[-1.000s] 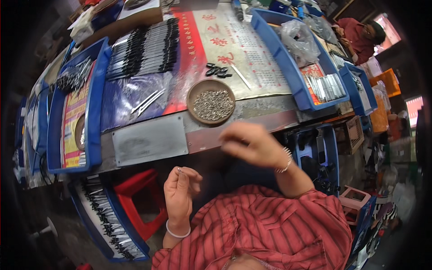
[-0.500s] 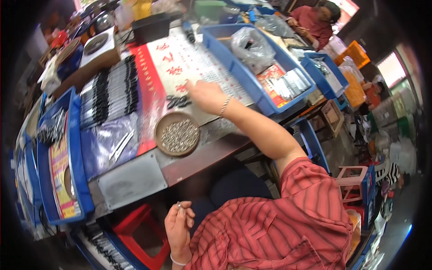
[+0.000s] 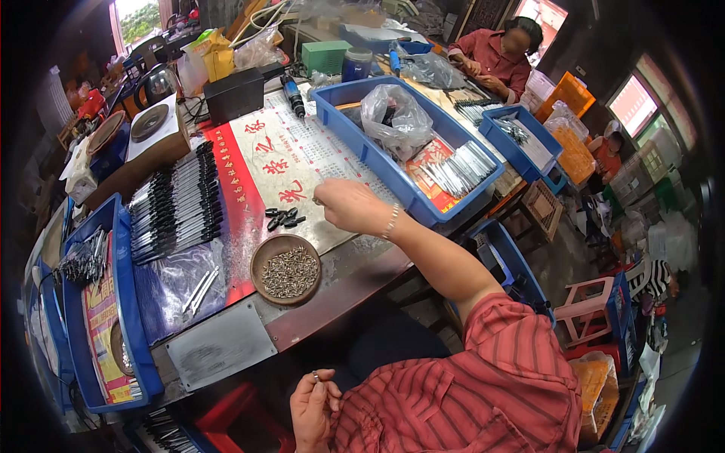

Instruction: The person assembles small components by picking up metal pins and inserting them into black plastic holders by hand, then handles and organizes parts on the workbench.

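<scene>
My right hand reaches over the red and white printed sheet on the table, its fingers curled together; what they hold, if anything, is hidden. Just left of and below it lies a small pile of black plastic pen parts. A round brown bowl full of tiny metal pieces stands near the table's front edge. Low in front of my body, my left hand is closed, with a small shiny metal piece showing at its fingertips.
Rows of black-and-clear pens lie left of the sheet, above two white sticks. Blue trays flank the work area. A blue-and-black power tool lies at the back. Another person sits at the far right.
My view has shifted, so the table sits differently in the picture. My right hand stays over the sheet, now a little farther from the black parts. My left hand remains low and closed.
</scene>
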`<action>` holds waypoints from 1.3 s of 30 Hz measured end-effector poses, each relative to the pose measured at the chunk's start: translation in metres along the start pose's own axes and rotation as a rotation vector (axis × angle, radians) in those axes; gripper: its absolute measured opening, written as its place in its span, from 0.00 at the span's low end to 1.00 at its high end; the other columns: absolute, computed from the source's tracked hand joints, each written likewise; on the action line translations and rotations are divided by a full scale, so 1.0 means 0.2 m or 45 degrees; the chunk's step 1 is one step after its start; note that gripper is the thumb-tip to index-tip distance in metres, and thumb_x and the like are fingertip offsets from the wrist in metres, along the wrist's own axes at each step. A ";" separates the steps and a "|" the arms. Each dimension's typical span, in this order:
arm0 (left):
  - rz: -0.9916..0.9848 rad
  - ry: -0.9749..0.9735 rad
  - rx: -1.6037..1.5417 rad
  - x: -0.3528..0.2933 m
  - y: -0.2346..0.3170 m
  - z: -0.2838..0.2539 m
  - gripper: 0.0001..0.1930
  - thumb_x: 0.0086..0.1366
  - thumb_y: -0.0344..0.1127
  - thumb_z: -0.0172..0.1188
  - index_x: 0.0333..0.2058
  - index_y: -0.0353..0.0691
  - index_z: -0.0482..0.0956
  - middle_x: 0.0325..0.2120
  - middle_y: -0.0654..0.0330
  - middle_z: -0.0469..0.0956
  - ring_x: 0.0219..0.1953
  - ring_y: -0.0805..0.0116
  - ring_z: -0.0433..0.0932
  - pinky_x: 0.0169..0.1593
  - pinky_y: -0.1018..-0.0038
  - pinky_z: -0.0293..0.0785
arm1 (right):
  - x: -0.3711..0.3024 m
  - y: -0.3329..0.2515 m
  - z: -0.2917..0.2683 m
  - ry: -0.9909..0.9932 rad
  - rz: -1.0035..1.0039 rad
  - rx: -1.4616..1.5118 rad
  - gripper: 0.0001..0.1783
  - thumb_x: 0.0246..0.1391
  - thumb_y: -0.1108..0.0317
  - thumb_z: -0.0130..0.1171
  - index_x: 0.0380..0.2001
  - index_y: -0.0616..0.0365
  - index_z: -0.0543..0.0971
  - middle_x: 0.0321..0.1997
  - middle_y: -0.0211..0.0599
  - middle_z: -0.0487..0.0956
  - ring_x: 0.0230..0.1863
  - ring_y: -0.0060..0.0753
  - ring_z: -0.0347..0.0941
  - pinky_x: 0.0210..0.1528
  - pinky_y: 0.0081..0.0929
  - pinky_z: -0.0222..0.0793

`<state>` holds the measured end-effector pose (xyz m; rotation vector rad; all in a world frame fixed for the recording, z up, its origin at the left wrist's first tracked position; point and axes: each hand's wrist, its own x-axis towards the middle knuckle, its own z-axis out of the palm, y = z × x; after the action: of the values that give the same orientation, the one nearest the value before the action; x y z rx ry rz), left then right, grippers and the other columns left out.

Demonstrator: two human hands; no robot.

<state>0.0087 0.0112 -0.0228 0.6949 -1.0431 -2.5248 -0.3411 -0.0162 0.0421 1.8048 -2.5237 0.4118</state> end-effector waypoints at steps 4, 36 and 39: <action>0.017 0.027 -0.026 0.01 0.00 -0.01 0.11 0.66 0.33 0.49 0.43 0.32 0.71 0.22 0.60 0.73 0.18 0.78 0.67 0.23 0.84 0.63 | -0.26 -0.10 -0.11 0.193 -0.211 0.376 0.07 0.47 0.74 0.53 0.32 0.63 0.74 0.34 0.46 0.75 0.38 0.48 0.72 0.39 0.38 0.67; 0.127 0.090 -0.196 0.04 0.02 0.06 0.09 0.67 0.32 0.48 0.42 0.35 0.68 0.24 0.58 0.71 0.19 0.80 0.64 0.24 0.85 0.61 | -0.67 -0.49 0.09 -0.584 0.361 2.112 0.09 0.52 0.75 0.57 0.36 0.69 0.75 0.24 0.32 0.75 0.21 0.15 0.71 0.28 0.14 0.69; 0.137 0.098 -0.160 0.04 0.02 0.05 0.09 0.66 0.32 0.49 0.42 0.35 0.69 0.22 0.60 0.70 0.18 0.81 0.62 0.21 0.87 0.58 | -0.66 -0.50 0.11 -0.577 0.407 2.161 0.09 0.53 0.74 0.56 0.37 0.68 0.75 0.25 0.33 0.76 0.21 0.15 0.71 0.28 0.14 0.69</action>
<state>-0.0032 0.0097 -0.0157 0.6758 -0.8637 -2.4272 -0.2000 0.0721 0.0206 1.5494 -2.7161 3.1387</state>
